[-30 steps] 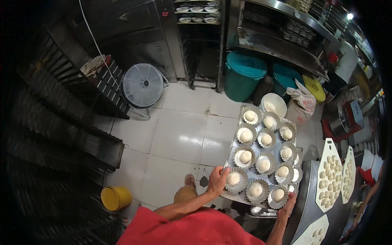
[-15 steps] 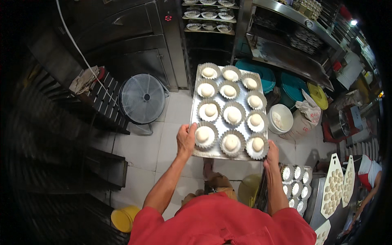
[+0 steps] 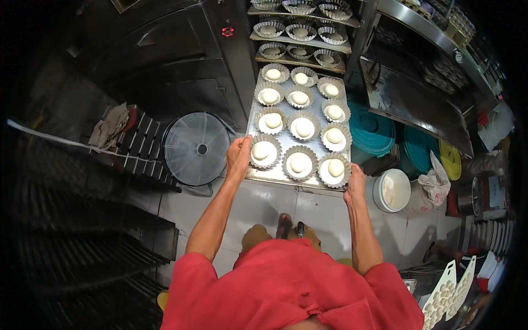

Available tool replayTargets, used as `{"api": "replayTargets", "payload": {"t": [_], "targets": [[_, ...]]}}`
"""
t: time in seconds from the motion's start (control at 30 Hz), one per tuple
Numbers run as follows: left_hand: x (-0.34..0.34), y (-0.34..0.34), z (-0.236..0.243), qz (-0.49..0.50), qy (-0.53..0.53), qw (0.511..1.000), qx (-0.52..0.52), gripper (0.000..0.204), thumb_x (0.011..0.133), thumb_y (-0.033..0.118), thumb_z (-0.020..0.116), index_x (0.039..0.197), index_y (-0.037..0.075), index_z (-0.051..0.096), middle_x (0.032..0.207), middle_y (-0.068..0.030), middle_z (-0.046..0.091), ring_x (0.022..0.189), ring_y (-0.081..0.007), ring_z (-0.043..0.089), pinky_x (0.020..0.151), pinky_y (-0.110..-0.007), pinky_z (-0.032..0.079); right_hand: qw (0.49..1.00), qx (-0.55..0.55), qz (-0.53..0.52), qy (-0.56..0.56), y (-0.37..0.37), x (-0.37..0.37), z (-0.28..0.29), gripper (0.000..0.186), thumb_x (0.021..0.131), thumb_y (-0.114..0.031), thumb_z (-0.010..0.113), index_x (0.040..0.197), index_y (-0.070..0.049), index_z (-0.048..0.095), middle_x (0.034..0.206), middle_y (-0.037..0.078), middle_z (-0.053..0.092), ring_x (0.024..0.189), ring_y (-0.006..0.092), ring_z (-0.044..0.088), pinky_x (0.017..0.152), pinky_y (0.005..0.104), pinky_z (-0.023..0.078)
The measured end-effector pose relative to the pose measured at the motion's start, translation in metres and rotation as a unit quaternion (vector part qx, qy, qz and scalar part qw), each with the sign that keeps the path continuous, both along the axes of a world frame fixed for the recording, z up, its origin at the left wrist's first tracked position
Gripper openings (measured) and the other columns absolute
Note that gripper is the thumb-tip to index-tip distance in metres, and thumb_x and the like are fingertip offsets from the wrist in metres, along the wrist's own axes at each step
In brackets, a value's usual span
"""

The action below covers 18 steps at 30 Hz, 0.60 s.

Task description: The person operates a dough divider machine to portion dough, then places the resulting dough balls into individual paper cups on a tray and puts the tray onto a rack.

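A metal baking tray (image 3: pixel 283 140) carries several fluted tins, each with a pale dough ball (image 3: pixel 301 163) in it. My left hand (image 3: pixel 238 158) is closed on the tray's near left corner, while my right hand (image 3: pixel 355 180) grips its near right corner. Its far end is at the front of a tall rack (image 3: pixel 352 46), just below the lowest loaded shelf. Trays on the rack's upper shelves hold similar fluted tins (image 3: pixel 301 33) with dough. Whether the far edge rests on a rack rail, I cannot tell.
Left of the tray stands a round floor fan (image 3: pixel 197 148). Teal lidded bins (image 3: pixel 371 129), a white bucket (image 3: pixel 391 190) and an oven with a lowered door (image 3: pixel 415 110) are on the right. Boards of dough balls (image 3: pixel 440 300) lie at the lower right, near another person's arm.
Both hands have carried the tray forward to the rack, and its far end now meets the rack's front. My body has moved closer to the rack.
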State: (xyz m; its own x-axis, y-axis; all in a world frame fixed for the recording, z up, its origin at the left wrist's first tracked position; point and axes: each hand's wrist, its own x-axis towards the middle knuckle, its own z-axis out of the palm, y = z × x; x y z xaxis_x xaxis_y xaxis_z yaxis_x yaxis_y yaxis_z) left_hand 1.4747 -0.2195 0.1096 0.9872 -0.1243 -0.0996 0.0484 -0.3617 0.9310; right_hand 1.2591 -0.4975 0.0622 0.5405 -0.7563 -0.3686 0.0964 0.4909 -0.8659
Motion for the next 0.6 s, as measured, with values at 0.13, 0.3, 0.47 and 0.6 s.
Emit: {"api": "replayTargets", "payload": {"t": [0.13, 0.3, 0.47, 0.6], "targets": [[0.041, -0.009, -0.019, -0.005, 0.077, 0.996, -0.033, 0.050, 0.097, 0.043, 0.058, 0.110, -0.003, 0.068, 0.100, -0.0141, 0.070, 0.098, -0.0202, 0.063, 0.088, -0.034, 0.047, 1.000, 0.002, 0.025, -0.003, -0.014, 0.037, 0.001, 0.018, 0.102, -0.018, 0.053, 0.105, -0.003, 0.063, 0.094, 0.004, 0.067, 0.085, 0.0130, 0.062, 0.079, 0.0289, 0.050], [0.072, -0.014, -0.019, -0.122, 0.159, 0.944, -0.263, 0.047, 0.101, 0.036, 0.052, 0.125, -0.003, 0.060, 0.118, -0.0114, 0.066, 0.107, -0.0196, 0.060, 0.094, -0.033, 0.047, 1.000, 0.003, -0.005, 0.006, -0.039, 0.071, 0.001, 0.018, 0.102, -0.020, 0.055, 0.102, -0.004, 0.064, 0.093, 0.003, 0.066, 0.085, 0.0125, 0.061, 0.078, 0.0298, 0.050], [0.064, -0.002, -0.031, -0.142, 0.390, 0.720, -0.555, 0.040, 0.104, 0.020, 0.045, 0.140, 0.001, 0.046, 0.135, -0.0156, 0.056, 0.120, -0.0294, 0.056, 0.108, -0.048, 0.046, 1.000, -0.008, -0.018, 0.022, -0.070, 0.116, 0.003, 0.017, 0.101, -0.018, 0.058, 0.100, -0.003, 0.067, 0.094, 0.004, 0.067, 0.086, 0.0122, 0.061, 0.077, 0.0288, 0.050], [0.084, -0.044, -0.021, -0.029, 0.342, 0.790, -0.508, 0.048, 0.105, 0.010, 0.045, 0.149, 0.000, 0.028, 0.144, -0.0149, 0.044, 0.128, -0.0327, 0.050, 0.111, -0.049, 0.045, 0.996, -0.034, -0.053, 0.058, -0.088, 0.156, -0.003, 0.019, 0.100, -0.017, 0.060, 0.101, -0.001, 0.070, 0.094, 0.004, 0.068, 0.085, 0.0121, 0.060, 0.075, 0.0287, 0.049]]}}
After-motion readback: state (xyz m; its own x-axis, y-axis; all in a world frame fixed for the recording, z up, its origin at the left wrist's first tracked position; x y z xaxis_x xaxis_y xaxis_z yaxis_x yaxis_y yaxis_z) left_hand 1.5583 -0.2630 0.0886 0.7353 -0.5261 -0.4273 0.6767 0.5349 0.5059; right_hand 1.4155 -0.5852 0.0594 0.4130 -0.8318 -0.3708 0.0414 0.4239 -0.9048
